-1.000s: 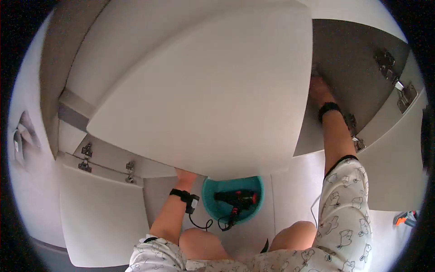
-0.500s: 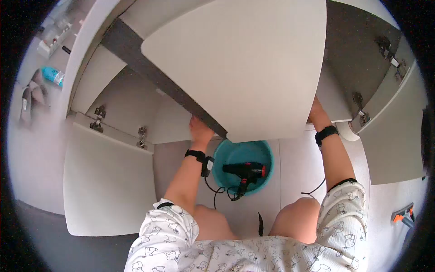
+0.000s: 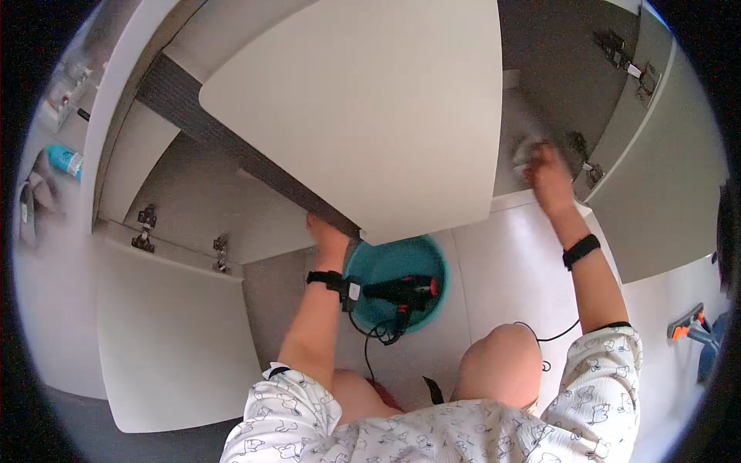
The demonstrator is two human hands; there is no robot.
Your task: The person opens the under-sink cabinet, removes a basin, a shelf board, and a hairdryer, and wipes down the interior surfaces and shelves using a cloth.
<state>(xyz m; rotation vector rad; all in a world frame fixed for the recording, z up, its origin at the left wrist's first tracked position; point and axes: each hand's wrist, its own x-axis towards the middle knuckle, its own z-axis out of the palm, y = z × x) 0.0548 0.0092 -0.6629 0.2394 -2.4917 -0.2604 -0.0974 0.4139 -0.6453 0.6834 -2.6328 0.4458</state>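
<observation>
In the right compartment (image 3: pixel 559 54), head view (only view): right hand (image 3: pixel 551 177) has come out from behind the white panel's (image 3: pixel 355 116) edge; half a second ago the fingers were hidden there. Now it's over the compartment floor, near the lower hinge (image 3: pixel 583 154), with a pale thing (image 3: pixel 525 153) at the fingertips. Both motion-blurred: fingers look bent, can't tell if they grip it or just touch. Net effect, my read: reach into the compartment goes on, but hand and thing are now in plain sight.

Left hand (image 3: pixel 330 238) about unchanged, at the panel's dark underside (image 3: pixel 239 147); fingers partly hidden, grip can't be told. Teal basin (image 3: pixel 386 258) with hair dryer (image 3: pixel 403 292) inside stays on the floor, just beside it, untouched.
</observation>
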